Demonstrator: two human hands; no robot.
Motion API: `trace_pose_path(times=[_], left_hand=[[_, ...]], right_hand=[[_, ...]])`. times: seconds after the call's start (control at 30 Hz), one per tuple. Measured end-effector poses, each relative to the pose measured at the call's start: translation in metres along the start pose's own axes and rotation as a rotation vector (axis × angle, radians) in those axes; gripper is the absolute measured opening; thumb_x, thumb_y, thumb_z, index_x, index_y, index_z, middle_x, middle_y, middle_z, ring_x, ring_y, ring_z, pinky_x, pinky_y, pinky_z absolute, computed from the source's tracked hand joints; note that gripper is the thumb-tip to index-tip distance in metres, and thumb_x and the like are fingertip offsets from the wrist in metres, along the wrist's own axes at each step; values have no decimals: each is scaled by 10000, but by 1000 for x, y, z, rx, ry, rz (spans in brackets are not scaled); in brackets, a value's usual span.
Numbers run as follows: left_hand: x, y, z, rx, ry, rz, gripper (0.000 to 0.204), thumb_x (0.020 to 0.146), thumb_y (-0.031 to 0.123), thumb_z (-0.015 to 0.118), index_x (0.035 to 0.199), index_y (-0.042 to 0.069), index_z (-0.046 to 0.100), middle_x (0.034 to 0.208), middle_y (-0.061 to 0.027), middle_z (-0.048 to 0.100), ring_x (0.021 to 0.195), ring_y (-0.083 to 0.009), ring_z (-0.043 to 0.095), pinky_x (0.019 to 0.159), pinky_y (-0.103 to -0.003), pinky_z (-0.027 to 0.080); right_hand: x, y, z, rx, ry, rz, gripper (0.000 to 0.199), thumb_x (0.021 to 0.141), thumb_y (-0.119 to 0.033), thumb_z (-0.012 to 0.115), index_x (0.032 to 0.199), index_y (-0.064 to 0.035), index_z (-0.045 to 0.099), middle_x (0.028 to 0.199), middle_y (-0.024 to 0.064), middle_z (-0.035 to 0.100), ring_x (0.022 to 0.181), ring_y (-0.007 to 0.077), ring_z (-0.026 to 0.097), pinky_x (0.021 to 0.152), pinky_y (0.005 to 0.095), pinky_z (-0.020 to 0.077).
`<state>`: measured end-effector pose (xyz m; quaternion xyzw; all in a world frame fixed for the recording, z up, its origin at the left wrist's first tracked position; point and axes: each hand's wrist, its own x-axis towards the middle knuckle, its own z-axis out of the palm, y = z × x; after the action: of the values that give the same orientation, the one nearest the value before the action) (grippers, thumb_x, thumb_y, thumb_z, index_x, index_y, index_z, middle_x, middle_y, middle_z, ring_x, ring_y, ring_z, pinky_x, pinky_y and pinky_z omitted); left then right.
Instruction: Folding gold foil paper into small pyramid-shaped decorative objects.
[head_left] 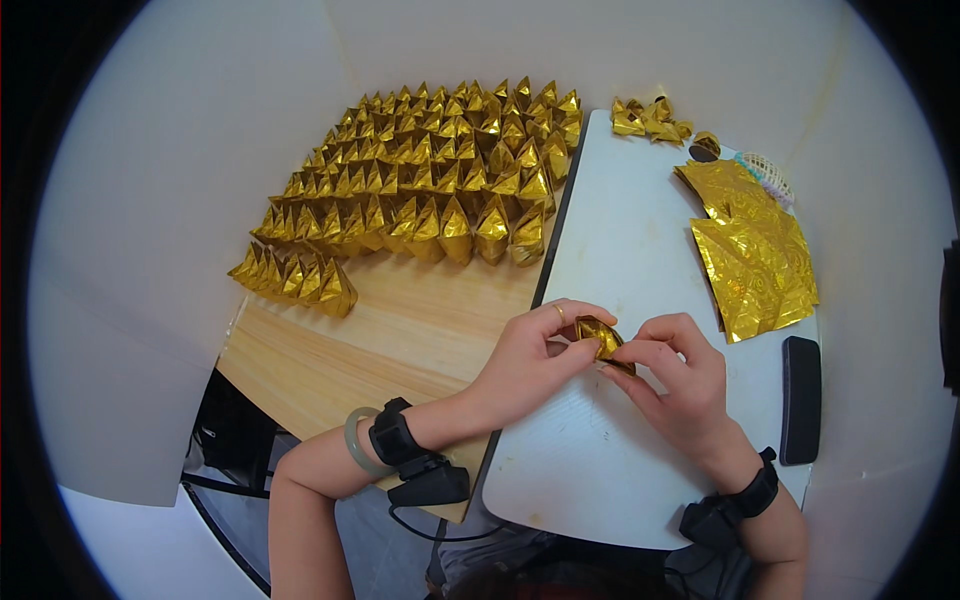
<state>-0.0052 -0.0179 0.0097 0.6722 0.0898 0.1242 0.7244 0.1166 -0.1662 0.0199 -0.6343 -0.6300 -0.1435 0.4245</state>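
Between my two hands, above the white table (pixel 590 450), is a small gold foil paper ingot (pixel 598 336) with folded, curved sides. My left hand (pixel 540 352) grips its left end, thumb against the inner fold and fingers behind. On the other end, my right hand (pixel 680 375) pinches the edge between thumb and fingers. Parts of the ingot are hidden behind my fingertips. To the right lie flat sheets of gold foil paper (pixel 755 275), stacked in two overlapping piles.
Many finished gold paper ingots (pixel 420 180) stand in rows on the wooden table (pixel 400 320) at left. A few loose gold pieces (pixel 650 120), a round gold-and-dark item (pixel 704 147) and a white netted object (pixel 766 178) lie at the back right. A dark phone-like slab (pixel 801 400) rests at right.
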Motion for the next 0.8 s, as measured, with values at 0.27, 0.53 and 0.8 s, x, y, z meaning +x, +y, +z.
trace_pose_path(times=[0.27, 0.53, 0.8], left_hand=[[-1, 3, 0, 152, 72, 126, 325, 868, -36, 492, 1176, -6, 593, 1156, -74, 547, 1064, -135, 551, 902, -272, 456], [-2, 6, 2, 15, 40, 65, 412, 828, -75, 524, 1233, -1, 539, 1173, -60, 527, 1095, -151, 540, 951, -286, 431], [-1, 5, 2, -81, -40, 81, 464, 844, -29, 573, 1293, -9, 459, 1167, -77, 551, 1056, -144, 560, 924, -281, 458]], right_hand=[[1, 0, 0, 345, -95, 320, 392, 772, -157, 752, 1088, -38, 553, 919, 60, 607, 774, 148, 597, 642, 261, 494], [7, 4, -9, 1132, -257, 1027, 246, 933, -228, 610, 1100, -53, 563, 910, -27, 610, 811, 35, 544, 690, 191, 422], [4, 7, -10, 1343, -298, 1108, 212, 941, -256, 600, 1041, -69, 594, 896, -40, 601, 804, 34, 532, 685, 191, 410]])
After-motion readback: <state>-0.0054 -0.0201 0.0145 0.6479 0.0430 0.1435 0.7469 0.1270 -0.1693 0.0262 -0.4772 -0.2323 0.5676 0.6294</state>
